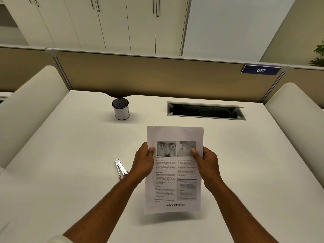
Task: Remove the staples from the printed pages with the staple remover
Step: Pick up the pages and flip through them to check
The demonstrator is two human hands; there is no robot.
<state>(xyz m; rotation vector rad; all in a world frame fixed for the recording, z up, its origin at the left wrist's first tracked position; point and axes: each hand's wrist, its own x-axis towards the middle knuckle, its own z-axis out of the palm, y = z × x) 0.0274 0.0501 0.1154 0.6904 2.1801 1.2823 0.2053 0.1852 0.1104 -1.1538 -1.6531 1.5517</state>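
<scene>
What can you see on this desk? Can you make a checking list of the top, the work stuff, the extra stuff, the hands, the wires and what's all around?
Surface: white desk, bare around the items.
Job's things: printed pages held up off the desk in both hands; staple remover lies on the desk left of the left hand, untouched. No staple can be made out.
Clutter: a white cup with a dark top stands at the back.
Hands: left hand grips the pages' left edge, right hand the right edge, thumbs on the front.
Cables: one wire inside the open cable slot.
Surroundings: beige divider with a 017 sign, white cabinets, a plant.
</scene>
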